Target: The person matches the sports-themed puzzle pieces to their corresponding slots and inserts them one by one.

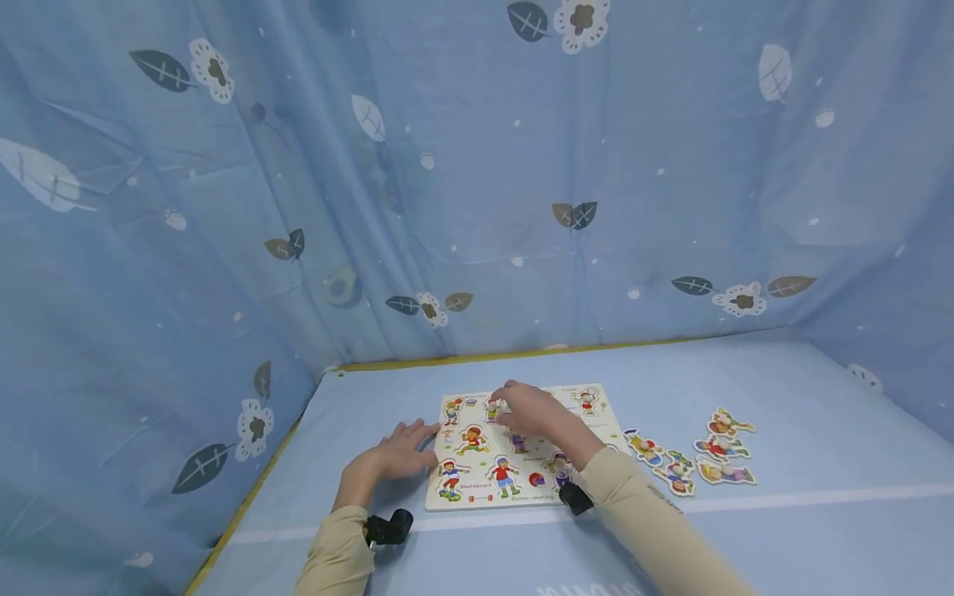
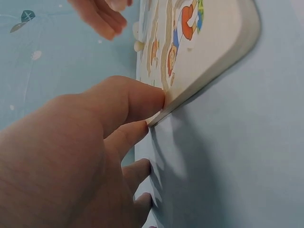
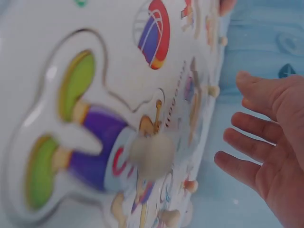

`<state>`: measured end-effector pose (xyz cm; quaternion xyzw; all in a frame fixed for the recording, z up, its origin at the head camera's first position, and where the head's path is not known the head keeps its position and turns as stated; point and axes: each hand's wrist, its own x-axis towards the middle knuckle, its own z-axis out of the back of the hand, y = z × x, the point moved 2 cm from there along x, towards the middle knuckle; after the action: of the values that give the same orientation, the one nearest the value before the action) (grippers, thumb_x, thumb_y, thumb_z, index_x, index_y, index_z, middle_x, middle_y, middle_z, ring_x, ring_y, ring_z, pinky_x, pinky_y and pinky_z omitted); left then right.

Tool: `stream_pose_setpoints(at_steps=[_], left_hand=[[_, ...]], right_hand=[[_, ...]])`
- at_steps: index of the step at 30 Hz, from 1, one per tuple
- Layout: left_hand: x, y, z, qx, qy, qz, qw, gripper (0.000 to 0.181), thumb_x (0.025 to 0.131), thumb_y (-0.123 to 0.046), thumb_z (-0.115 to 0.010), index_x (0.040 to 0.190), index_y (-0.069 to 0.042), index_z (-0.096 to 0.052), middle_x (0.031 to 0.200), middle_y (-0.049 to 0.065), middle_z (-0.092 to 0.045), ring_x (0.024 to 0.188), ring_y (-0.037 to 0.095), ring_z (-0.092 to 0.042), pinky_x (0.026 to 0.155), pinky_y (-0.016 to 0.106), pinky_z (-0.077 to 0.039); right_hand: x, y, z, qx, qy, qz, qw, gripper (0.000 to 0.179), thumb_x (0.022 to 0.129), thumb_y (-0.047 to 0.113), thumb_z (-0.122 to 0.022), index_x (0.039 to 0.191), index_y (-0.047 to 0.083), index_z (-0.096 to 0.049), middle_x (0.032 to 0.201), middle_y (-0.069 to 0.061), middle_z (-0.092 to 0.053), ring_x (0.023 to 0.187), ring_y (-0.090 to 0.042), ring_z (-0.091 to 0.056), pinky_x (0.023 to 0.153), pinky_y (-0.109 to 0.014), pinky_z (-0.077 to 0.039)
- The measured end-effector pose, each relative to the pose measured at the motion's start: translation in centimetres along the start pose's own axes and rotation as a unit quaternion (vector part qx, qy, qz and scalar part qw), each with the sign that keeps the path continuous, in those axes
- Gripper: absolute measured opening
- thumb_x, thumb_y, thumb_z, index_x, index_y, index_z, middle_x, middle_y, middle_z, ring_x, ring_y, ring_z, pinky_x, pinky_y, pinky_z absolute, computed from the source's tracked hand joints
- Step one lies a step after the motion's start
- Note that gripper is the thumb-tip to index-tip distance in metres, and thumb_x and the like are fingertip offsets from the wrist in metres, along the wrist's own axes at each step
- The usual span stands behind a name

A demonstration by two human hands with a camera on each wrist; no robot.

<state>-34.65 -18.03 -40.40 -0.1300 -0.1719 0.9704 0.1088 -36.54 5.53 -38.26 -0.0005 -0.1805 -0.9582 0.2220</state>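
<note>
A white wooden peg puzzle board (image 1: 477, 473) printed with sports figures lies on the table. My left hand (image 1: 402, 451) is at its left edge. In the left wrist view the thumb and index fingertip touch the board's rim (image 2: 209, 76), while the other fingers rest lower on the table. Over the upper middle of the board hovers my right hand (image 1: 529, 411). Its fingers (image 3: 247, 168) are spread, holding nothing, in the right wrist view. Closest to that camera sits a figure piece in purple trousers (image 3: 102, 137), with a round wooden knob (image 3: 152, 154).
Right of the board lie several loose figure pieces: one by its edge (image 1: 643, 447), another beside it (image 1: 676, 473), and a small group (image 1: 721, 448) farther right. A blue patterned curtain (image 1: 477, 165) hangs behind the table (image 1: 820, 447).
</note>
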Motion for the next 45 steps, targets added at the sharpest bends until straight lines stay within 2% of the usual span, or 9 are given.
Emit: stream_pose_setpoints(at_steps=[4,11,15,19,25,32,41,45], left_hand=[[0.1,0.0,-0.2,0.000,0.002,-0.005,1.0000,0.067,0.089,-0.035,-0.057,0.151,-0.015,-0.042,0.161,0.019,-0.026,0.149,0.047,-0.012,0.118,0.065,-0.012],[0.2,0.2,-0.2,-0.002,0.002,-0.006,1.0000,0.067,0.089,-0.034,-0.058,0.152,-0.016,-0.041,0.161,0.020,-0.026,0.149,0.047,-0.011,0.118,0.065,-0.012],[0.4,0.2,-0.2,-0.001,0.000,-0.009,1.0000,0.068,0.088,-0.033,-0.058,0.151,-0.015,-0.041,0.161,0.021,-0.026,0.149,0.047,-0.011,0.118,0.066,-0.012],[0.5,0.2,-0.3,-0.004,0.006,-0.006,1.0000,0.069,0.087,-0.033,-0.057,0.151,-0.015,-0.041,0.161,0.020,-0.025,0.149,0.047,-0.010,0.118,0.066,-0.011],[0.7,-0.1,-0.4,-0.005,0.010,-0.012,0.9999,0.069,0.088,-0.035,-0.057,0.152,-0.016,-0.040,0.162,0.019,-0.024,0.149,0.046,-0.010,0.118,0.065,-0.011],[0.1,0.2,0.0,-0.004,0.005,-0.007,1.0000,0.068,0.089,-0.031,-0.057,0.152,-0.014,-0.040,0.161,0.021,-0.023,0.149,0.047,-0.009,0.118,0.066,-0.010],[-0.1,0.2,0.2,-0.013,0.015,-0.010,0.9998,0.069,0.089,-0.032,-0.056,0.153,-0.014,-0.039,0.162,0.022,-0.022,0.149,0.048,-0.008,0.118,0.067,-0.009],[0.1,0.0,0.2,-0.015,0.017,-0.014,0.9996,0.069,0.089,-0.032,-0.057,0.153,-0.014,-0.039,0.161,0.022,-0.021,0.148,0.049,-0.007,0.117,0.068,-0.008]], right_hand=[[-1.5,-0.3,0.5,0.020,-0.013,-0.005,0.9997,0.041,0.097,0.021,-0.065,0.135,0.008,-0.060,0.133,-0.013,-0.059,0.119,-0.029,-0.059,0.101,-0.045,-0.050],[-5.0,-1.1,1.7,0.021,-0.054,0.023,0.9981,0.040,0.096,0.023,-0.066,0.133,0.010,-0.062,0.134,-0.010,-0.059,0.125,-0.031,-0.056,0.103,-0.047,-0.048],[-7.0,-1.9,2.6,0.012,-0.066,0.007,0.9977,0.040,0.095,0.023,-0.068,0.133,0.013,-0.062,0.136,-0.009,-0.059,0.128,-0.031,-0.055,0.104,-0.049,-0.047],[-9.0,-3.7,3.5,0.010,-0.076,0.004,0.9970,0.039,0.095,0.023,-0.068,0.132,0.013,-0.063,0.135,-0.009,-0.059,0.128,-0.032,-0.054,0.104,-0.051,-0.047],[-11.3,-7.9,6.0,0.003,-0.109,-0.004,0.9941,0.033,0.094,0.018,-0.067,0.127,0.013,-0.066,0.129,-0.010,-0.062,0.124,-0.036,-0.056,0.101,-0.056,-0.047],[-12.0,-10.6,7.6,0.014,-0.047,-0.024,0.9985,0.036,0.093,0.018,-0.069,0.127,0.009,-0.066,0.128,-0.012,-0.063,0.122,-0.038,-0.057,0.100,-0.056,-0.048],[-12.5,-11.4,7.7,0.019,0.026,-0.103,0.9942,0.031,0.088,0.017,-0.072,0.118,0.013,-0.071,0.131,-0.014,-0.062,0.127,-0.040,-0.052,0.103,-0.061,-0.043],[-13.1,-11.8,7.4,0.015,0.052,-0.117,0.9917,0.024,0.085,0.013,-0.074,0.109,0.014,-0.073,0.124,-0.012,-0.065,0.114,-0.034,-0.058,0.099,-0.058,-0.047]])
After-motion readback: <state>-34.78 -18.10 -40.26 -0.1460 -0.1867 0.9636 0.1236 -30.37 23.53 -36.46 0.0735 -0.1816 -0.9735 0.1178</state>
